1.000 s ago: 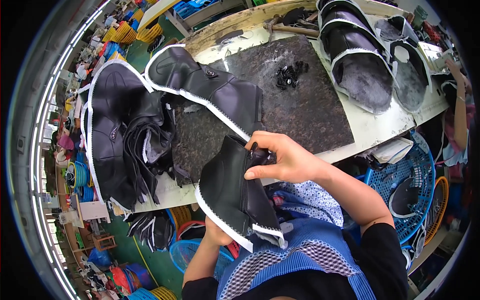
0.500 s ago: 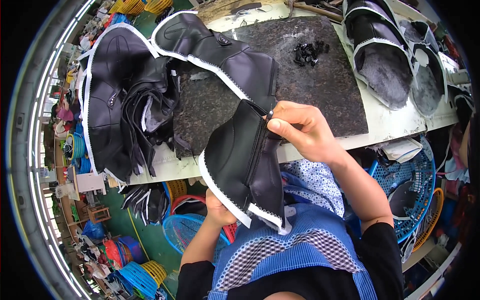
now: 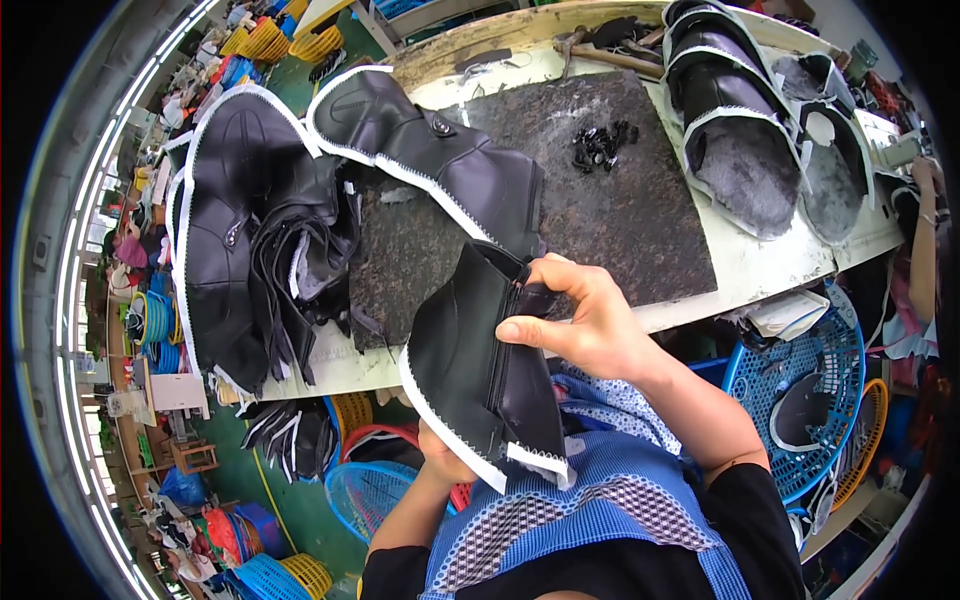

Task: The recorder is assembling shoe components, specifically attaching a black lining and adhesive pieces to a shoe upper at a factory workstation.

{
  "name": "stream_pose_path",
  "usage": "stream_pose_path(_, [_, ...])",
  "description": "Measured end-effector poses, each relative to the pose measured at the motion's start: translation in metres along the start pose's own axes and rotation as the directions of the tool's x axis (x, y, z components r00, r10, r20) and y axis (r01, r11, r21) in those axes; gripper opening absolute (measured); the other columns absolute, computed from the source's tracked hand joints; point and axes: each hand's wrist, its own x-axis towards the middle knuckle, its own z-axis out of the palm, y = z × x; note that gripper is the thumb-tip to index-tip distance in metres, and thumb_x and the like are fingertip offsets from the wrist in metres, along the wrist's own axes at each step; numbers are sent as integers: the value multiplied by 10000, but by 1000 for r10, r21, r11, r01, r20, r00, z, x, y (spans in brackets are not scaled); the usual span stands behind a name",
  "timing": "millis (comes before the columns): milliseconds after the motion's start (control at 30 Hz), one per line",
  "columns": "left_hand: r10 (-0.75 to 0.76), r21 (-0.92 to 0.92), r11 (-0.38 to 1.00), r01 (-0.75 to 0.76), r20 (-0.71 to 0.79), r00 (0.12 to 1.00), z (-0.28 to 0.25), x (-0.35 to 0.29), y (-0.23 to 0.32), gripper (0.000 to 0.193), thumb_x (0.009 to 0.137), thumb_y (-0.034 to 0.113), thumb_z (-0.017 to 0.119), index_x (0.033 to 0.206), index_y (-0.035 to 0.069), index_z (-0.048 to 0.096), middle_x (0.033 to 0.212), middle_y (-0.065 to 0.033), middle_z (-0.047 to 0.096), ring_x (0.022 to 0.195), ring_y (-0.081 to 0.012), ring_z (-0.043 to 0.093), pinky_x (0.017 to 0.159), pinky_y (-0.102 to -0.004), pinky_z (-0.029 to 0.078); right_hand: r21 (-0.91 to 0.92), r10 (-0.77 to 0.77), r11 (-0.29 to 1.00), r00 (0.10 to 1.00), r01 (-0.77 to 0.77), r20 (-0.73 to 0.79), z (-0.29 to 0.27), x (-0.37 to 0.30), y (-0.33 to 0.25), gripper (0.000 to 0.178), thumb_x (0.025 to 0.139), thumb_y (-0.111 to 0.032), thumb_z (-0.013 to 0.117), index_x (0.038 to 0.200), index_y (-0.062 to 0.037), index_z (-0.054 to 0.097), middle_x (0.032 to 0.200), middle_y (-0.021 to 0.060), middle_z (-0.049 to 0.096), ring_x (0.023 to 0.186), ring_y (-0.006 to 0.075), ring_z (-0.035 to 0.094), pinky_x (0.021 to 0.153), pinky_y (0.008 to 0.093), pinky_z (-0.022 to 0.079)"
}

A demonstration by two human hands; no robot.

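Note:
A black boot upper [image 3: 450, 340] with a white zigzag-stitched edge hangs upright in front of my apron, held between both hands. A black zipper [image 3: 495, 380] runs down its side. My right hand [image 3: 590, 320] grips its top end, the fingers at the opening and the thumb pressed on the zipper. At the lower left edge my left hand [image 3: 445, 455] is closed on the white-trimmed border, its fingers mostly hidden behind. Beyond lies another black boot upper [image 3: 455, 155] with a strap and a round stud, partly over a dark board [image 3: 640, 230].
Small shiny black pieces [image 3: 605, 145] lie heaped on the board. More uppers [image 3: 225, 200] are piled at the left. Nested fur-lined uppers [image 3: 745, 170] stand right. A blue basket [image 3: 830, 350] sits below the table's right edge. Another person's arm [image 3: 925, 245] shows far right.
My right hand has gone from pinching the zipper's top end to gripping the upper's top, with the thumb lower on the zipper. The view has shifted, and the table appears lower.

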Motion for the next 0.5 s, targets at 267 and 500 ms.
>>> stream_pose_path(267, [145,-80,987,-139,73,987,26,26,6,891,769,264,721,1418,-101,229,1383,-234,412,1213,-322,515,967,-429,488,-521,-379,834,874,181,-304,-14,-14,-16,552,790,-235,758,1217,35,535,1045,176,597,891,309,590,860,380,462])
stream_pose_path(500, [287,337,824,-456,445,848,57,61,-43,604,842,172,693,1346,-1,408,1382,-155,436,1220,-286,491,1045,-424,377,-377,206,896,972,-235,-115,-32,-59,-44,1097,641,-158,783,1495,-24,108,1238,302,530,1115,391,583,943,388,458])
